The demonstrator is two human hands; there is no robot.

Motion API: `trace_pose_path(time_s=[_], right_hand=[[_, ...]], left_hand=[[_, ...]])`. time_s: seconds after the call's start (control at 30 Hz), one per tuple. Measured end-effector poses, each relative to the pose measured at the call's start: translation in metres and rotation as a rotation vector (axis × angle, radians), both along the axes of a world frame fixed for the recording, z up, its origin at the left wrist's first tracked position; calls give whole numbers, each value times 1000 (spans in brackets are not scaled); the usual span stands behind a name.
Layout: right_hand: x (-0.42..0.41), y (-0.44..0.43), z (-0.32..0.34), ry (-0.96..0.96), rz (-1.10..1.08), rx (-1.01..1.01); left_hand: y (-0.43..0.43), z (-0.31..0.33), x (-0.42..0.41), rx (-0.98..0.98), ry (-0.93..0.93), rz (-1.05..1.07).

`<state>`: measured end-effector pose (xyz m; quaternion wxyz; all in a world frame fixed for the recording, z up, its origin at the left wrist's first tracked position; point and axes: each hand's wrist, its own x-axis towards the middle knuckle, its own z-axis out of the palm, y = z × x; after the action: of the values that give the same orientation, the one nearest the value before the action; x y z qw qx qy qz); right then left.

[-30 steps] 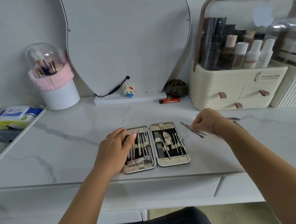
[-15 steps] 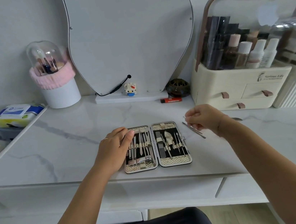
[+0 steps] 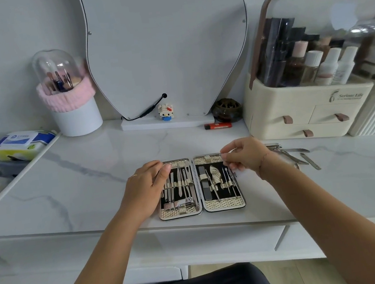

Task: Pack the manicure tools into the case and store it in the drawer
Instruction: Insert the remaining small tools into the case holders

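The open manicure case point(image 3: 223, 205) lies flat near the marble table's front edge, with several metal tools strapped into both black-lined halves. My left hand point(image 3: 145, 190) rests on the left half, fingers laid flat over its upper left corner. My right hand point(image 3: 245, 155) hovers over the right half's upper right corner and pinches a thin metal tool point(image 3: 233, 174) that points down along the case's right edge. A few loose metal tools point(image 3: 298, 151) lie on the table behind my right wrist. White drawer fronts point(image 3: 206, 241) run under the tabletop.
A cream cosmetic organizer point(image 3: 306, 112) with small drawers stands at the back right. The mirror point(image 3: 167, 49), a toy figurine point(image 3: 165, 112), a dark round dish point(image 3: 226, 110) and a red lighter point(image 3: 217, 126) line the back. At the left are a brush holder point(image 3: 75, 113) and wipes point(image 3: 22, 144).
My right hand lifted a thin tool from the table right of the case and carried it left over the case's right half. My left hand stayed on the left half.
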<state>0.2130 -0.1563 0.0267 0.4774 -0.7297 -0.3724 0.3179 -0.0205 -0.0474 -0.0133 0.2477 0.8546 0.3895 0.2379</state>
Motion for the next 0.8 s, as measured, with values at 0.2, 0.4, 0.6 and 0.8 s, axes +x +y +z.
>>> trace_pose_path(time_s=[0.2, 0.4, 0.6, 0.8], right_hand=[[-4, 0, -6, 27, -30, 28], [-4, 0, -4, -35, -23, 12], [3, 3, -3, -54, -32, 11], [1, 2, -2, -38, 16, -20]], left_hand=[[-1, 1, 0, 9, -4, -3], [1, -1, 0, 4, -2, -5], [2, -2, 0, 2, -9, -1], [0, 0, 0, 10, -16, -7]])
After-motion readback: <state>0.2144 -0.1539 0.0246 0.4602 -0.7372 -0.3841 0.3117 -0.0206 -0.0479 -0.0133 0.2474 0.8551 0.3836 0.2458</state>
